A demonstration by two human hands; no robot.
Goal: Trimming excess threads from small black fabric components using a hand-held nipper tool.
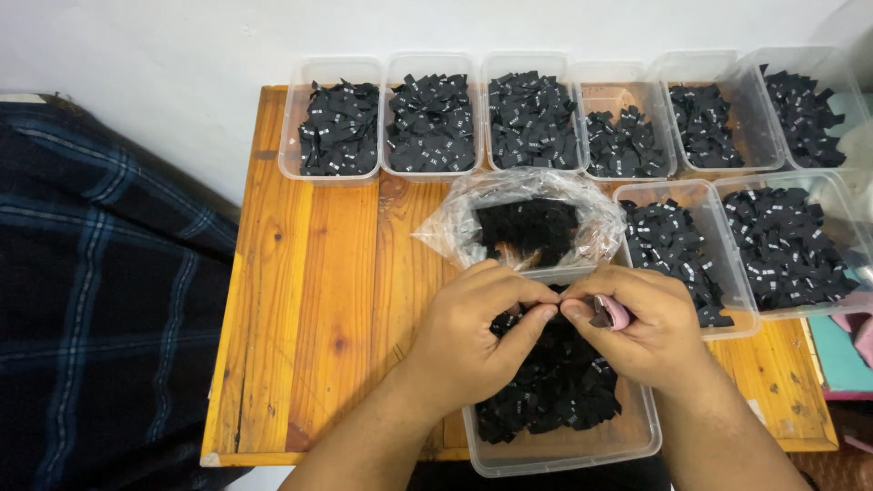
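Low in the middle of the frame, the left hand (473,318) and right hand (637,323), which also grips a small pink tool (611,313), pinch one black label (552,305) over the near tub (564,450) — light, floppy, probably best nipped by its edge.

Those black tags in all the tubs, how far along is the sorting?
Looks well along: eight clear tubs behind already hold heaps of black tags. In hand: the left hand and right hand pinch one tag together over the near tub; the right also holds a small pink tool. Left: that tub's pile and the open plastic bag of tags.
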